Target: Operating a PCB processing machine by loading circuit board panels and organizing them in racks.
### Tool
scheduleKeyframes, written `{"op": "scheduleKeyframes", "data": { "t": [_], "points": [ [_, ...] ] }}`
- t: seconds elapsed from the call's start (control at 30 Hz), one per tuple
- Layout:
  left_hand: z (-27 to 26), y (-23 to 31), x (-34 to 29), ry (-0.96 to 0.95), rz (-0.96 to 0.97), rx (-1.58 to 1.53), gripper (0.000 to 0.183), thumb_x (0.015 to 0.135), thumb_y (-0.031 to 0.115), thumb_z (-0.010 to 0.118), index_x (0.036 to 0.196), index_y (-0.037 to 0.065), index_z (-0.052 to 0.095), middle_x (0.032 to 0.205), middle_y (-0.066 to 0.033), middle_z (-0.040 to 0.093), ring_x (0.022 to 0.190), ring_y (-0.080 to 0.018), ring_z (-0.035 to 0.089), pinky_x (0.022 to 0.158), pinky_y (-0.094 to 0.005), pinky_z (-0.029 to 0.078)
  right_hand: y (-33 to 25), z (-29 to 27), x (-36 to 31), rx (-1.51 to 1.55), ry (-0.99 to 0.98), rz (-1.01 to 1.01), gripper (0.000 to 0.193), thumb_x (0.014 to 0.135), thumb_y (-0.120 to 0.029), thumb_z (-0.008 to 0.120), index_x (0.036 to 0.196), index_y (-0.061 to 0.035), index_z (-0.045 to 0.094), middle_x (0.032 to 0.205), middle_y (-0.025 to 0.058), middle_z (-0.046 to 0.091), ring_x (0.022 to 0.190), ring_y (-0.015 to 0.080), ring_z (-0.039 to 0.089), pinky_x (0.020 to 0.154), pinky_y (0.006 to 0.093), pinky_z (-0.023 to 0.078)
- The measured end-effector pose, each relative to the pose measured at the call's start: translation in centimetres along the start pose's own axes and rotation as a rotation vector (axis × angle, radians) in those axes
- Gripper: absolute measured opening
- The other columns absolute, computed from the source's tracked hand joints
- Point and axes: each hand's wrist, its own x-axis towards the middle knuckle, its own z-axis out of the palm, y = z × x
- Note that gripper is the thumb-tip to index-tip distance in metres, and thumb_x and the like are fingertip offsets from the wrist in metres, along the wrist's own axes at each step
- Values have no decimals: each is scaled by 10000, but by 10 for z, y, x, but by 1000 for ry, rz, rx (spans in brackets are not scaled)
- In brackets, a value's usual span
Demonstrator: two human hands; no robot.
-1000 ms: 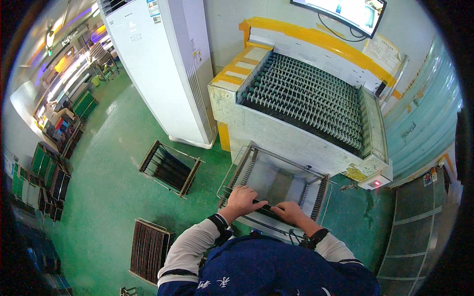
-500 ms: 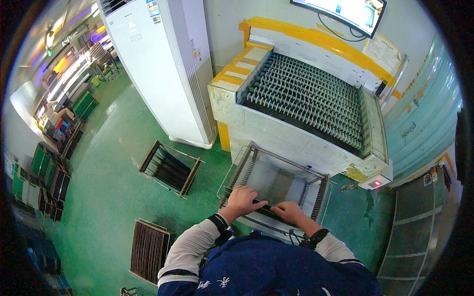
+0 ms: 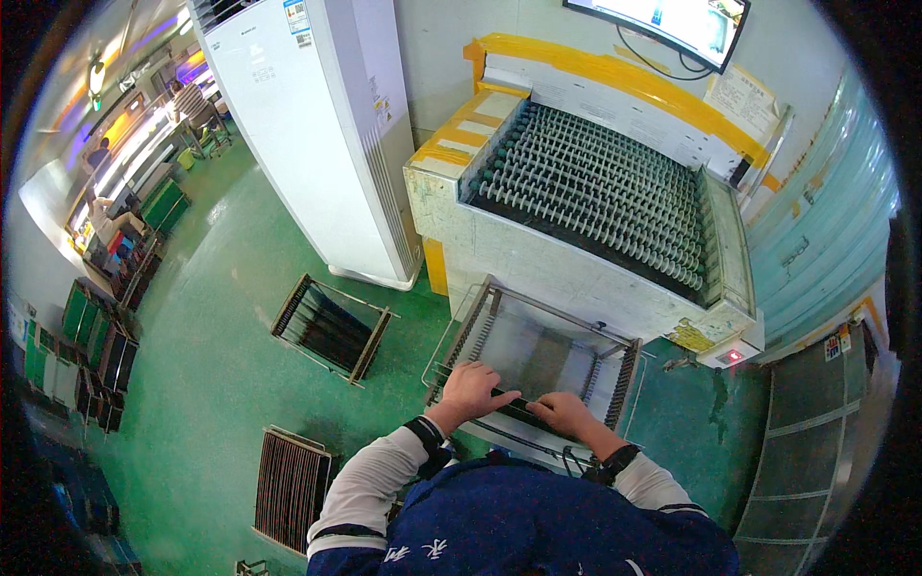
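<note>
Just in front of me stands a metal slotted rack [image 3: 626, 384] with toothed bars along its sides. At its near end, a thin dark panel [image 3: 520, 411] shows as a narrow black edge between my hands. My left hand [image 3: 471, 392] is closed over the left part of this edge, thumb pointing right. My right hand [image 3: 565, 413] is closed on the edge farther right, its thumb toward the left one. The fingertips under the edge are hidden. Inside the rack, beyond my hands, is a greyish flat surface [image 3: 538, 350].
A roller conveyor machine [image 3: 595, 192] stands right behind the rack. To its left rises a tall white air conditioner [image 3: 298, 125]. Two more racks, one with dark panels [image 3: 331, 326] and a fuller one [image 3: 293, 488], stand on the green floor. Strip curtains [image 3: 816, 230] hang at right. People sit far left.
My hands and the dark panel have not visibly moved. Far off at the left, a person at the lit bench has shifted slightly.
</note>
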Motion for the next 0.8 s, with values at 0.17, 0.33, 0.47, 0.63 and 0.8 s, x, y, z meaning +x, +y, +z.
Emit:
{"op": "scheduleKeyframes", "data": {
  "t": [0.17, 0.33, 0.47, 0.63, 0.8],
  "points": [
    [0, 1, 0, 16, 5, 6, 546, 852, 606, 632, 706, 83, 691, 808, -102, 671, 866, -306, 650, 834, -436, 488, 0, 0, -1, 4, -8, 0, 501, 959, -498, 559, 965, -30, 736, 894, 219, 699, 827, 404, 663, 723, 467, 499],
    [0, 1, 0, -2, -2, 7, 552, 855, 608, 628, 703, 82, 694, 810, -105, 671, 871, -308, 650, 838, -434, 487, -5, -3, -2, 14, -17, 1, 508, 961, -502, 554, 976, -27, 735, 900, 222, 699, 837, 406, 664, 733, 469, 500],
    [-2, 2, 1, -23, -6, 8, 569, 861, 623, 609, 710, 82, 700, 820, -107, 673, 884, -310, 649, 853, -436, 483, -1, -1, -2, 5, -10, -8, 509, 960, -502, 554, 974, -25, 733, 899, 225, 696, 840, 413, 660, 735, 474, 497],
    [-1, 1, 1, -34, -17, 8, 581, 864, 632, 596, 714, 81, 702, 833, -110, 676, 892, -312, 649, 867, -438, 480, -2, -1, -1, 12, -9, -6, 515, 960, -506, 550, 970, -24, 732, 893, 227, 693, 842, 422, 652, 738, 479, 493],
    [-1, 1, 0, -23, -8, 16, 570, 862, 623, 606, 716, 80, 700, 835, -110, 677, 893, -310, 649, 859, -438, 484, 0, 0, 0, -7, -6, 1, 504, 958, -502, 557, 976, -30, 733, 883, 218, 694, 839, 412, 657, 739, 470, 496]
  ]
}}
